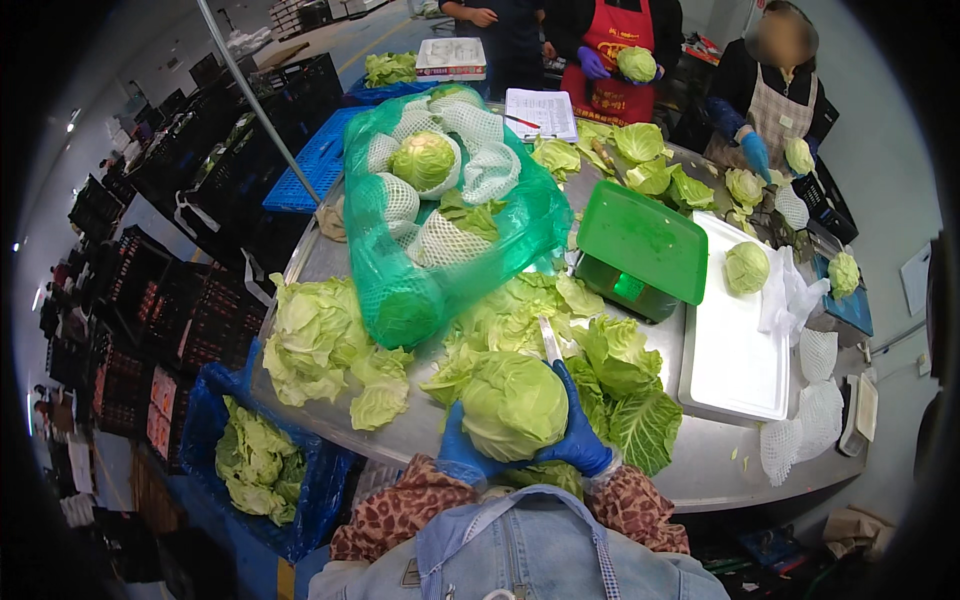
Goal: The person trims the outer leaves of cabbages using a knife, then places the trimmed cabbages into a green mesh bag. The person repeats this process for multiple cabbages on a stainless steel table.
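A trimmed green cabbage head (514, 405) is held at the table's near edge between my two blue-gloved hands. My left hand (463, 448) cups its lower left side, and my right hand (579, 441) grips it from the right. A knife blade (550, 341) points away from me just beyond my right fingertips; its handle is hidden, so I cannot tell how it is held. Loose cabbage leaves (621, 360) lie right of and behind the head. More leaves (315, 341) are heaped to the left.
A green plastic bag (457, 289) holds cabbages in white foam nets. Right of it stand a green-topped scale (643, 241) and a white tray (735, 337) with a cabbage. A blue-lined crate (196, 427) of leaves sits lower left. Several people stand across the metal table (720, 469).
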A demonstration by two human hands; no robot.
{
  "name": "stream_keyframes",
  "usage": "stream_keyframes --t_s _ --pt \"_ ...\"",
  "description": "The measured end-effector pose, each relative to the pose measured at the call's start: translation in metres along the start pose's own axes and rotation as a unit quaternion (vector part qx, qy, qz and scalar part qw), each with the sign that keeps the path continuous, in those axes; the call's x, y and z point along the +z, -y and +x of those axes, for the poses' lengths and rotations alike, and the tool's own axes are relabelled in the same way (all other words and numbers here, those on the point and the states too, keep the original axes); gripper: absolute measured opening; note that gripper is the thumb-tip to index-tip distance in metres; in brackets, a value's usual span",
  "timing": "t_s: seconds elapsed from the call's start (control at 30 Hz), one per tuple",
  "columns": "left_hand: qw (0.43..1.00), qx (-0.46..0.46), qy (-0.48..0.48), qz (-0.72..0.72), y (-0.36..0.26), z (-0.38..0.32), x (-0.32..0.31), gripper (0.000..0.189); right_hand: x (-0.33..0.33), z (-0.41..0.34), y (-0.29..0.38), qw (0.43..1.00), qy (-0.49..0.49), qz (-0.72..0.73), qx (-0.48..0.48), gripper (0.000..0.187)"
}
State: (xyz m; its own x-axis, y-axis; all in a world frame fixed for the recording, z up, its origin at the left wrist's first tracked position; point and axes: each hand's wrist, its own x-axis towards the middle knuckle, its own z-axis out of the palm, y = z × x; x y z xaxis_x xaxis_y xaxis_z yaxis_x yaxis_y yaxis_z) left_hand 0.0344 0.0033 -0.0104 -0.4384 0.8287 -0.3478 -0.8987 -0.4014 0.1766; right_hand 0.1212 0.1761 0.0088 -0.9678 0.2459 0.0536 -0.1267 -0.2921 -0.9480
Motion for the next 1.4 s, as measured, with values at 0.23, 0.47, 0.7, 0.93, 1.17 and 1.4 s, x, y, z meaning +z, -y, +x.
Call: stream_keyframes --t_s 0.23,0.47,0.7,0.93,1.17,1.4 --pt "0.922 0.166 -0.058 0.344 -0.022 0.006 -0.015 0.093 -0.01 -0.004 -0.003 0.998 -0.046 -0.013 -0.029 0.12" --pt "0.804 0.24 0.053 0.541 -0.029 0.0 -0.016 0.117 -0.008 -0.006 -0.014 0.998 -0.043 -0.052 0.015 0.109" --pt "0.914 0.189 0.018 0.358 -0.026 0.003 -0.037 0.108 0.015 -0.011 0.011 0.992 -0.02 -0.116 0.037 0.105" --pt "0.946 0.111 0.003 0.303 -0.026 0.022 -0.065 0.097 0.02 -0.008 0.009 0.992 -0.04 -0.061 0.104 0.101" --pt "0.962 0.119 0.036 0.244 -0.02 0.007 -0.046 0.101 0.022 -0.006 0.016 0.985 -0.031 -0.155 0.067 0.102" --pt "0.99 -0.007 -0.002 0.142 -0.03 0.004 -0.04 0.095 0.012 -0.005 0.026 0.977 -0.025 -0.184 0.104 0.093"
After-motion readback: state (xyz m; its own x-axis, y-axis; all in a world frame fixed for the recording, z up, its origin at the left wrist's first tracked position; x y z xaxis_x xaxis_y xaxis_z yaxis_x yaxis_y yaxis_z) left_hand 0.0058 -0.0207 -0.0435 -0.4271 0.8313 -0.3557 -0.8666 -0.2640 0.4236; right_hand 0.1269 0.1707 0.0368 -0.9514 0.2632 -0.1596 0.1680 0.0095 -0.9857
